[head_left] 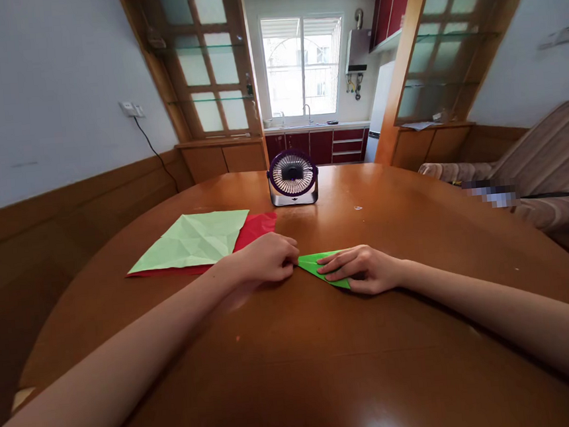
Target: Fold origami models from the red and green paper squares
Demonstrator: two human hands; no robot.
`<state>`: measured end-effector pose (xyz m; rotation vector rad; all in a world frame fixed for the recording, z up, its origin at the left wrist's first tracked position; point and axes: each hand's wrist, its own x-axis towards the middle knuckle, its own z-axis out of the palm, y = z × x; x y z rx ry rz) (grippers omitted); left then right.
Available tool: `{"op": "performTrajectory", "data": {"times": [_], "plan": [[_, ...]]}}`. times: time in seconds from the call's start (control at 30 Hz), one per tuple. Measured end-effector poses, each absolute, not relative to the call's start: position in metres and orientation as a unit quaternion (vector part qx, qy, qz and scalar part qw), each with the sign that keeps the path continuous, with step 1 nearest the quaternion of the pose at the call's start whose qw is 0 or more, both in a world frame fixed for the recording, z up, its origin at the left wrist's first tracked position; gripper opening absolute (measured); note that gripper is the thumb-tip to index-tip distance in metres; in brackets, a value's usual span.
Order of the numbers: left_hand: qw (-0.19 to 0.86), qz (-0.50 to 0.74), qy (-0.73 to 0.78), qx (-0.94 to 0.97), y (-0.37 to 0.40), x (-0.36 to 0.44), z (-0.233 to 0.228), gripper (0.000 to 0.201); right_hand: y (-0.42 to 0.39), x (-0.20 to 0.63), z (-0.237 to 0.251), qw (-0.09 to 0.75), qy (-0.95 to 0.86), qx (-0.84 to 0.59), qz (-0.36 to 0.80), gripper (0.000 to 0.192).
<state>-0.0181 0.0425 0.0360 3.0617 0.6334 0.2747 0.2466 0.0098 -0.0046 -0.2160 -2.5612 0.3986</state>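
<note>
A small piece of bright green folded paper (315,264) lies flat on the round wooden table (327,356), shaped like a narrow triangle. My left hand (267,257) is curled with its fingertips pinching the paper's left tip. My right hand (364,269) lies on top of the paper's right part, fingers pressing it down against the table. Much of the paper is hidden under my right hand.
A creased pale green sheet (194,240) lies over a red sheet (256,229) to the left, behind my left hand. A small purple desk fan (292,177) stands at the table's far side. A striped sofa (550,170) is at the right.
</note>
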Motion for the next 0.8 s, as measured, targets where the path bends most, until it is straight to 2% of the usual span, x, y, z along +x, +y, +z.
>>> {"op": "performTrajectory", "data": {"times": [0.07,0.2,0.27,0.8], "plan": [[-0.007,0.096,0.206,0.974,0.042,-0.017,0.035,0.015,0.010,0.247,-0.005,0.266,-0.949,-0.081,0.151,0.035],[-0.042,0.130,0.237,0.962,0.044,-0.012,0.025,0.039,0.010,0.247,-0.004,0.268,-0.947,-0.084,0.155,0.033],[-0.067,0.150,0.254,0.953,0.045,-0.009,0.019,0.045,0.010,0.247,-0.004,0.271,-0.945,-0.088,0.158,0.032],[-0.146,0.188,0.246,0.939,0.042,-0.009,0.004,0.047,0.010,0.246,-0.002,0.271,-0.944,-0.089,0.167,0.030]]}}
